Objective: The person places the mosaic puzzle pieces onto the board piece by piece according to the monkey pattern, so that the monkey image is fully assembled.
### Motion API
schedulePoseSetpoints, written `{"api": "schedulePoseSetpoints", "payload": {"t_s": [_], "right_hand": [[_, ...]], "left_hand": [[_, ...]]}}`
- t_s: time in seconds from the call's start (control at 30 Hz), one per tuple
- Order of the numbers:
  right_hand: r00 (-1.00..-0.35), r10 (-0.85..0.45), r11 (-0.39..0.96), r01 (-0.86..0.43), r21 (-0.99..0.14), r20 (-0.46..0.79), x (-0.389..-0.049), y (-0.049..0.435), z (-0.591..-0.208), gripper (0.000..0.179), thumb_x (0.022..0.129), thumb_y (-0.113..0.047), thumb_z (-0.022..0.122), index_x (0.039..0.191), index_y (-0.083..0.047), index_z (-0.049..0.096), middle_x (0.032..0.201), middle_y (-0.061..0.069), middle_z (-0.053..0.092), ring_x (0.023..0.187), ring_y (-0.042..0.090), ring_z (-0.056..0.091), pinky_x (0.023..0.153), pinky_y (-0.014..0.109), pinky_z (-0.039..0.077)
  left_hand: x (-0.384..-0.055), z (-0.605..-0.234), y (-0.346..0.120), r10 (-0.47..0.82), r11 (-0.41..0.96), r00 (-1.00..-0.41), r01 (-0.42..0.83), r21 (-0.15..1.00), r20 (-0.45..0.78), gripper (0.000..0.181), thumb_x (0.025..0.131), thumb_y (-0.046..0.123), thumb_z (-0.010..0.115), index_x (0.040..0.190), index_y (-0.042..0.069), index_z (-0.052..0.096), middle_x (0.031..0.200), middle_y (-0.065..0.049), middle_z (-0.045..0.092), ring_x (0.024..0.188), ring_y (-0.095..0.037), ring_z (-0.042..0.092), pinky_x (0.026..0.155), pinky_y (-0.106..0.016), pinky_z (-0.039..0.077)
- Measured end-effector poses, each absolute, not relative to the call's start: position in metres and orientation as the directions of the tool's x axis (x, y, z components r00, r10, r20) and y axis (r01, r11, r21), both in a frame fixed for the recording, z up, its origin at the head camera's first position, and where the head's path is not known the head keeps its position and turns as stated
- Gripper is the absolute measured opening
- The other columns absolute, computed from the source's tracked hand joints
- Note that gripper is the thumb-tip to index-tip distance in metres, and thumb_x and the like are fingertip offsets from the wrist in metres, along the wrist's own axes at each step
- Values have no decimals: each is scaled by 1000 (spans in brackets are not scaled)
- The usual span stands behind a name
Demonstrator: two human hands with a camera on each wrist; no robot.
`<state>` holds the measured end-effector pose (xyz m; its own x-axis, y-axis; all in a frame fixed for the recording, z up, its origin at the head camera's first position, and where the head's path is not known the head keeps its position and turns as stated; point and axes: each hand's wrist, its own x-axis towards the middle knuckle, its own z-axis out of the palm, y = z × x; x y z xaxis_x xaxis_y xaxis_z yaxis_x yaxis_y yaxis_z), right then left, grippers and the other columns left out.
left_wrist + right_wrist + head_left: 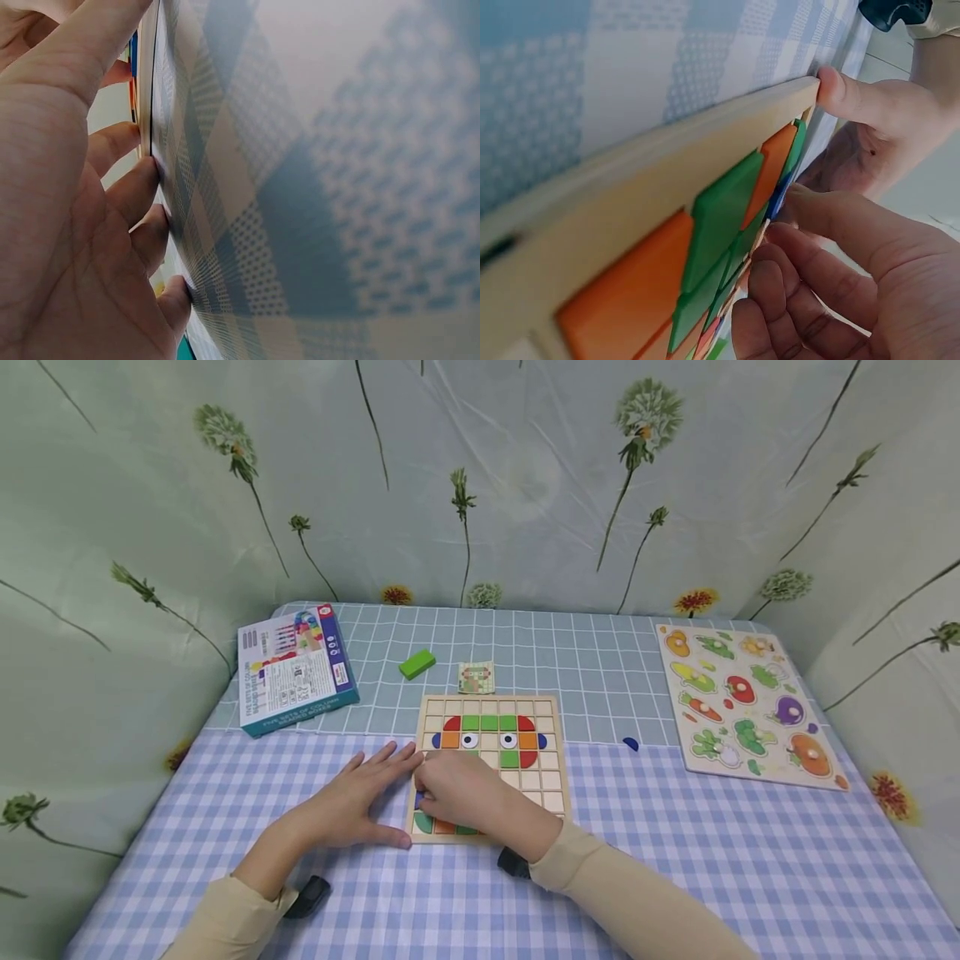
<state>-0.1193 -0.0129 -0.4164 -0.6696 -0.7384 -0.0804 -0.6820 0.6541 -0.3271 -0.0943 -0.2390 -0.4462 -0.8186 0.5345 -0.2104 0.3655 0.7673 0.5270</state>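
Observation:
A wooden grid board [553, 714] lies on the tablecloth, with red, green, orange and blue pieces and two eye discs set in its squares. My right hand [457, 789] is over its lower left part, fingers curled and covering several squares. In the right wrist view, the thumb and forefinger tips of the right hand [832, 255] pinch a small blue piece [778, 199] at the board's side column, beside orange and green pieces. Along the board's left edge my left hand [356, 806] is spread, its thumb at the lower left corner and its fingertips near the upper left side.
Behind the board lie a small pattern card [476, 677] and a green block [417, 664]. A blue half-round piece [631, 744] is on the cloth to the right. A boxed toy [296, 668] stands back left; a vegetable peg puzzle [750, 702] lies right.

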Motion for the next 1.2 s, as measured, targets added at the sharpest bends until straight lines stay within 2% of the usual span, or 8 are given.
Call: {"api": "schedulePoseSetpoints", "payload": {"t_s": [0.13,0.37,0.5,0.63,0.73,0.93,1.07,1.2], "right_hand": [[-706,-702,676,-620,-399,-94,-121,2,-412,18,99,-27,79,108,-12,83,99,-3,78,80,7,62,70,20,53],[-813,-579,727,-484,-487,-56,-135,65,-401,19,98,-23,79,110,-8,81,78,-3,63,71,12,53,62,24,45],[-887,-458,795,-381,-471,-56,-148,116,-397,21,98,-21,78,114,-7,79,86,0,69,78,14,59,68,29,52],[-938,-338,849,-271,-454,-73,-156,169,-395,26,98,-21,77,120,-5,77,102,8,75,92,22,68,80,41,60],[-952,-294,866,-227,-446,-86,-158,205,-395,30,97,-18,77,123,-2,75,107,15,76,97,29,70,85,49,61],[-946,-286,867,-188,-461,-153,-158,249,-400,34,93,-10,79,124,3,72,111,22,75,104,38,70,90,57,59],[-931,-295,862,-162,-480,-216,-158,257,-406,38,91,-7,80,126,2,71,110,20,74,103,35,69,92,56,59],[-925,-312,858,-175,-483,-218,-155,255,-411,38,90,-5,82,125,2,71,101,15,74,91,26,66,84,47,59]], "left_hand": [[-93,-447,-239,533,768,-818,360,529,-216,116,78,70,85,171,25,33,180,-3,24,168,-40,15,127,-80,10],[-92,-447,-238,510,790,-825,339,511,-242,117,77,74,83,171,26,32,181,-2,23,169,-39,14,128,-79,10],[-92,-446,-238,511,789,-824,337,513,-244,118,76,73,84,171,26,32,181,-2,23,169,-39,14,128,-79,10],[-93,-446,-237,516,784,-823,342,518,-238,117,76,73,84,171,27,32,181,-1,24,169,-38,14,128,-79,10],[-94,-447,-238,519,781,-822,347,519,-232,118,77,73,84,171,27,31,181,-1,23,169,-38,14,128,-79,10],[-94,-447,-238,521,781,-823,351,517,-229,118,77,74,83,171,27,31,181,-1,23,169,-39,14,127,-80,10],[-95,-447,-238,522,780,-822,352,517,-228,117,77,74,83,171,26,32,181,-2,23,169,-39,14,127,-80,10],[-94,-447,-238,520,783,-823,352,514,-229,117,77,74,83,171,26,32,180,-2,24,169,-39,15,127,-80,11]]}}
